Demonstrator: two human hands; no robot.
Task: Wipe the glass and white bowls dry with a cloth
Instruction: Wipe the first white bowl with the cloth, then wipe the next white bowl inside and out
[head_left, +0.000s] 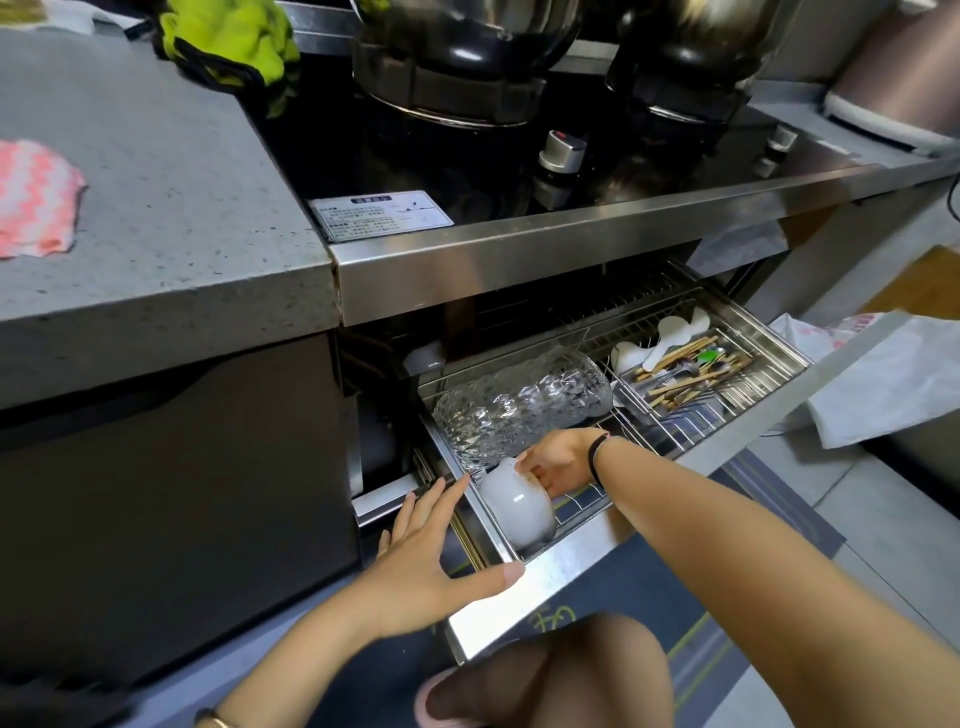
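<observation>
Right grip (558, 462) is down in the pulled-out drawer (571, 566), clenched on the rim of the white bowl (517, 506), fingers hooked inside the mouth and thumb over the edge. That bowl is tipped on its side in the front left corner of the wire rack. A dark band (597, 457) circles the wrist. Left grip (431, 561) is released, fingers straight and spread, holding nothing, poised over the drawer's left front corner; whether the thumb touches the steel rim, I cannot tell. Just behind the white bowl, the glass bowls (519, 405) lie nested on their sides along the left of the rack. To their right sits a cutlery basket (680, 374) with white spoons and chopsticks. Up above, the black stove (415, 156) carries two pots (457, 52). Out on the grey desk (156, 208) at the left lies the pink-and-white cloth (31, 200), well apart from both grips, and green gloves (228, 41) sit at the far edge.
</observation>
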